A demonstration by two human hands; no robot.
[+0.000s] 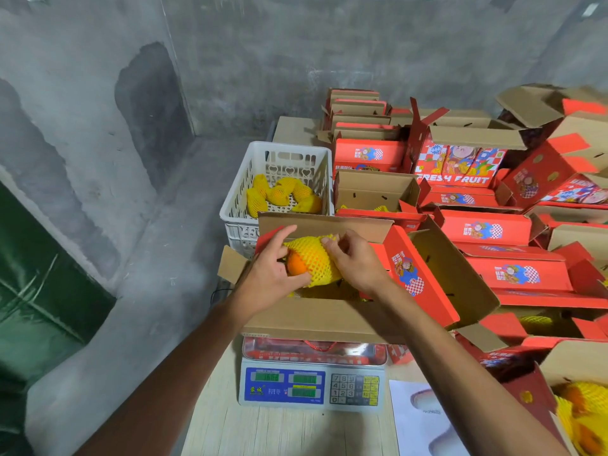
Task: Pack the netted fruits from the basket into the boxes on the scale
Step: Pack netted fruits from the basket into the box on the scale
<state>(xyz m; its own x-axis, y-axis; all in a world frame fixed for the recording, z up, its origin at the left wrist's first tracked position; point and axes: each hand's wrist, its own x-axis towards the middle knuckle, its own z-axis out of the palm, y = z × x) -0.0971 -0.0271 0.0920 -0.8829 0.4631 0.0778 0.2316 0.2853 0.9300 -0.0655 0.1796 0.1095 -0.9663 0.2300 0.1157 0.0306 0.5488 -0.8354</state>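
Observation:
An orange fruit in yellow foam netting (pixel 314 260) is held over the open cardboard box (pixel 316 319) that stands on the scale (pixel 312 385). My left hand (pixel 271 271) grips its bare orange end from the left. My right hand (pixel 353 258) pinches the netting at its right end. Yellow netted fruits show dimly inside the box under my hands. Behind the box, the white plastic basket (pixel 243 195) holds several more netted fruits (pixel 279 194).
Red and brown fruit boxes (pixel 487 225) are piled at the right and back, some open, some flat. An open box with netted fruits (pixel 579 413) sits at the bottom right. A white paper (pixel 418 419) lies beside the scale. Concrete wall and floor at left.

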